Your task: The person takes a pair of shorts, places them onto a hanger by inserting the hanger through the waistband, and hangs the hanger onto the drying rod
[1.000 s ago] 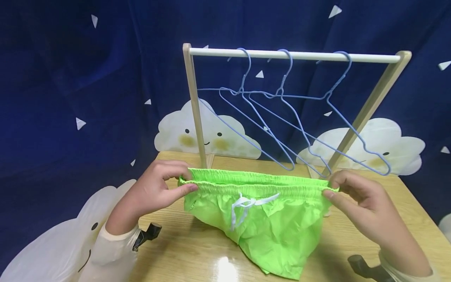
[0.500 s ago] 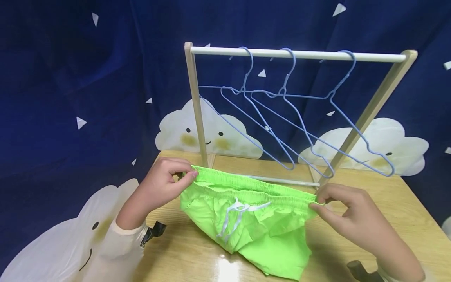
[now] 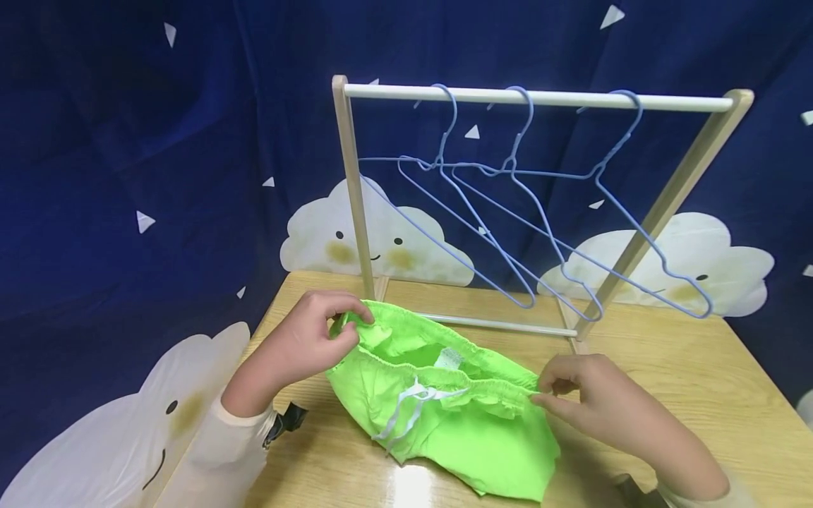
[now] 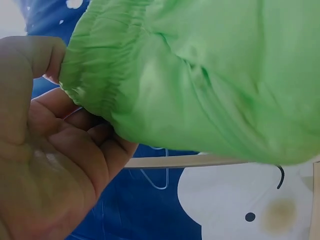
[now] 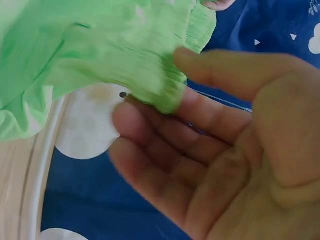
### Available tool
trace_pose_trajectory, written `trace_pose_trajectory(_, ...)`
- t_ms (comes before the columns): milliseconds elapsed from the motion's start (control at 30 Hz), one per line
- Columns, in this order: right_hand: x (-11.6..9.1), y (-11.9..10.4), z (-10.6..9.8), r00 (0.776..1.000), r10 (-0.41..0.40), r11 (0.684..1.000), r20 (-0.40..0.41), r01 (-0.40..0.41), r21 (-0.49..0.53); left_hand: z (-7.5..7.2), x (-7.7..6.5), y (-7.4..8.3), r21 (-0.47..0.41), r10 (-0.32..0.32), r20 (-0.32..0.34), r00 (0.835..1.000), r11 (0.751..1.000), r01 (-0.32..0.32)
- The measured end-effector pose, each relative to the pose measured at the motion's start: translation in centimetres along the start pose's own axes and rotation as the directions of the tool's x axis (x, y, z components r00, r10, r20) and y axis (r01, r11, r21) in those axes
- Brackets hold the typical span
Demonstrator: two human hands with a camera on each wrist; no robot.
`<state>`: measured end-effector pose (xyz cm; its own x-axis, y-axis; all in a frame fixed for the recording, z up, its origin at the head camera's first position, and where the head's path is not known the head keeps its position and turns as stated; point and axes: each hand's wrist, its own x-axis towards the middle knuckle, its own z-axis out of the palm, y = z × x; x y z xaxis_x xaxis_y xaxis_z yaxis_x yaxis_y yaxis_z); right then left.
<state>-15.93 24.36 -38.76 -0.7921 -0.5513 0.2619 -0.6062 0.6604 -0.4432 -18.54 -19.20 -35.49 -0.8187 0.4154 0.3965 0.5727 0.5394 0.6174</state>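
Bright green shorts (image 3: 470,437) with a gathered elastic waistband and a white drawstring bow (image 3: 422,391) are held by the waist above the wooden table. The waistband gapes, showing the inside and a white label (image 3: 449,358). At its left end my left hand (image 3: 311,339) grips the band, thumb and fingers either side of the fabric; in the left wrist view the green cloth (image 4: 200,75) hides some fingertips. My right hand (image 3: 597,395) pinches the right end between thumb and fingers. In the right wrist view, the other fingers (image 5: 145,160) lie behind the band.
Behind the shorts stands a wooden rack (image 3: 679,190) with a white rail (image 3: 571,99). Three blue wire hangers (image 3: 600,169) hang from the rail. A low white crossbar (image 3: 495,323) joins the rack's feet on the table (image 3: 686,360). A dark blue cloud-patterned curtain (image 3: 159,106) surrounds it.
The right end of the waistband has moved down and left with my right hand. My left hand has shifted slightly right. The waist opening gapes wider, and the label has come into sight.
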Motion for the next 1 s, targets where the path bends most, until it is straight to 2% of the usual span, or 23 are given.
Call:
trace_pose_trajectory(100,0.1,0.3,0.4,0.994,-0.019,0.999,0.109,0.015,0.034,0.2,0.0,0.1,0.012,-0.006,0.042,0.999,1.0,0.006)
trace_pose_trajectory(233,0.1,0.5,0.8,0.978,-0.061,0.996,0.201,0.048,0.073,0.4,0.0,0.2,0.029,-0.016,0.089,0.996,0.999,0.014)
trace_pose_trajectory(433,0.1,0.5,0.9,0.964,-0.08,0.996,0.255,0.068,0.056,0.5,-0.1,0.4,0.054,-0.006,0.133,0.991,0.999,-0.001)
trace_pose_trajectory(600,0.4,-0.7,-0.4,0.963,-0.047,0.999,0.266,0.052,-0.01,0.8,-0.1,0.2,0.071,0.019,0.149,0.989,0.997,-0.03)
trace_pose_trajectory(700,1.0,-2.1,-1.7,0.978,-0.048,0.998,0.204,0.056,-0.033,1.0,-0.1,0.2,0.088,0.047,0.161,0.986,0.994,-0.062)
trace_pose_trajectory(833,2.3,-4.3,-3.9,0.994,-0.101,0.993,0.042,0.098,0.066,1.1,0.0,0.4,0.104,0.068,0.168,0.983,0.991,-0.087)
trace_pose_trajectory(900,3.3,-5.3,-5.0,0.99,-0.125,0.98,-0.058,0.132,0.146,1.1,0.0,0.5,0.111,0.068,0.169,0.983,0.99,-0.088)
trace_pose_trajectory(1000,4.8,-6.8,-6.4,0.973,-0.128,0.963,-0.194,0.169,0.212,1.1,0.0,0.5,0.118,0.072,0.172,0.982,0.989,-0.093)
